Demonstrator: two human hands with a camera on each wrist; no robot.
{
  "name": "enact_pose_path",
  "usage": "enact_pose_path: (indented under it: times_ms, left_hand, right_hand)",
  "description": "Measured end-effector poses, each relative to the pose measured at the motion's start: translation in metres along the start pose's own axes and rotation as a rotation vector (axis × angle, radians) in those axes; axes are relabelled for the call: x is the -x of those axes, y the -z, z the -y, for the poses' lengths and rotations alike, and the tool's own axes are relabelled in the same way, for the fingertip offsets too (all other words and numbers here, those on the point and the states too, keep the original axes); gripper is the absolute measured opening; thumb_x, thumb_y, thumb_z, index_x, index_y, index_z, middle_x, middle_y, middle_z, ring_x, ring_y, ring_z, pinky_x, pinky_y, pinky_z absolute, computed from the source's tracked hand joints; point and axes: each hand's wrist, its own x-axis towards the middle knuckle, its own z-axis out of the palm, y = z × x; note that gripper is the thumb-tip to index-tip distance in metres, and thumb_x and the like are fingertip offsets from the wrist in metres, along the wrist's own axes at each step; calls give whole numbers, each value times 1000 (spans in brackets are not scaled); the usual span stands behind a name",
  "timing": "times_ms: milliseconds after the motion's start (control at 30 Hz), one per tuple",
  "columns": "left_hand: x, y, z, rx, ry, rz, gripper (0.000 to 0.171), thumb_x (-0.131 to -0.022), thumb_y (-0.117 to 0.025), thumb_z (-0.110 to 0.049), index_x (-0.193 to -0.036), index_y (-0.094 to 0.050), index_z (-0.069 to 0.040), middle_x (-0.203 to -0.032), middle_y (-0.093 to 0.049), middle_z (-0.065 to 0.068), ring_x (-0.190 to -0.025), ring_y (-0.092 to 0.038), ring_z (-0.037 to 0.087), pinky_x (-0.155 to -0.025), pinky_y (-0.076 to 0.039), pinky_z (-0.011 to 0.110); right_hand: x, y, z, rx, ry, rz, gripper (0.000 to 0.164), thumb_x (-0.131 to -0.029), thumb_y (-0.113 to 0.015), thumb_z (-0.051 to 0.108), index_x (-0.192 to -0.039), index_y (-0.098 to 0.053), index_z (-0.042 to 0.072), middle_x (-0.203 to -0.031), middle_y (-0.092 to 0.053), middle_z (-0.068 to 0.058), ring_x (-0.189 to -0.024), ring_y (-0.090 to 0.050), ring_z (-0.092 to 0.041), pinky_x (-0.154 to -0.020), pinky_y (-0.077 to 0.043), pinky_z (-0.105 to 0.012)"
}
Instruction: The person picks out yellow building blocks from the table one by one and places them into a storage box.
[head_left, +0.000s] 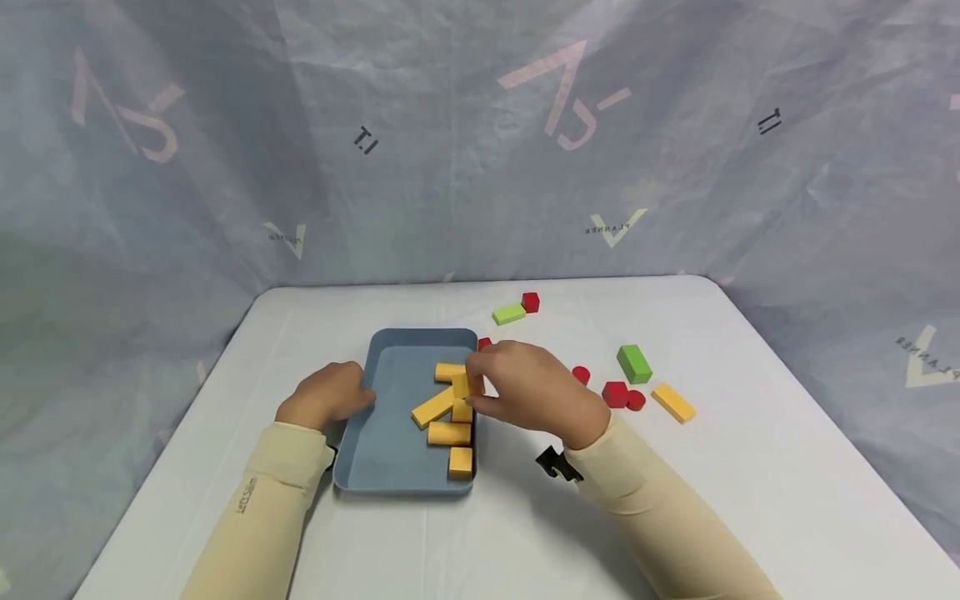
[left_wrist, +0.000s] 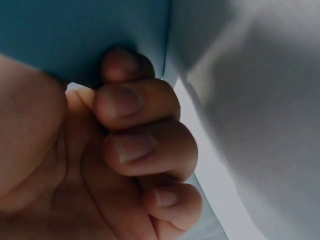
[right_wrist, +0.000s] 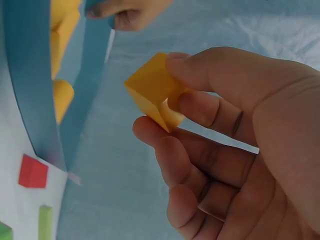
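A blue-grey tray (head_left: 378, 458) lies on the white table, with several yellow blocks inside along its right half. My left hand (head_left: 327, 395) grips the tray's left wall, thumb over the rim; in the left wrist view its fingers (left_wrist: 137, 100) curl against the blue wall. Above the tray's right edge, my right hand (head_left: 536, 390) pinches a yellow block (right_wrist: 150, 85) between thumb and fingers. Under and around it lie a slanted flat yellow block (head_left: 432, 408), a yellow cylinder (head_left: 448, 433) and a yellow cube (head_left: 461, 462).
Right of the tray, a red cube (head_left: 615, 394), red discs (head_left: 636, 401), a green block (head_left: 634, 364) and a yellow block (head_left: 673, 402) are scattered. Farther back sit a light green block (head_left: 509, 314) and another red cube (head_left: 531, 302). Grey printed cloth (head_left: 450, 167) hangs behind the table.
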Motion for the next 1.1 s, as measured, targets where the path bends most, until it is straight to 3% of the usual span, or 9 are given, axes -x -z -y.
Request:
enact_pose_path:
  times_ms: [133,333,633,1100]
  left_hand:
    - [0,0,3,0,0,0,19,-89,-56,-24,-82,-58,-7,-69,-53,6,-59,-48,21,-51,-41,36]
    - [-4,-1,4,-21,13,4,20,-89,-57,-25,-79,-57,-8,-67,-52,6,-58,-49,21,-51,-41,36]
    - [-1,1,0,-5,33,13,19,-89,-57,-24,-80,-58,-8,-67,-53,7,-58,-49,20,-50,-41,36]
    - [-3,-1,2,-12,31,9,18,-88,-57,-24,-80,-57,-7,-67,-52,7,-58,-49,21,-50,-41,36]
  right_hand:
    - [-4,-12,5,-18,29,34,17,-80,-75,30,-80,-58,27,-72,-51,15,-65,-44,-2,-56,-44,-22]
    - [-7,-21,9,-38,72,-7,19,-80,-63,10,-72,-55,24,-63,-47,11,-58,-41,-4,-50,-40,-22]
    - [-5,-15,5,4,98,-66,19,-80,-66,11,-72,-54,23,-63,-47,12,-57,-41,-4,-51,-40,-23]
    - [-6,-11,7,2,87,-49,16,-81,-69,16,-76,-57,24,-67,-50,13,-60,-42,-3,-55,-42,-21]
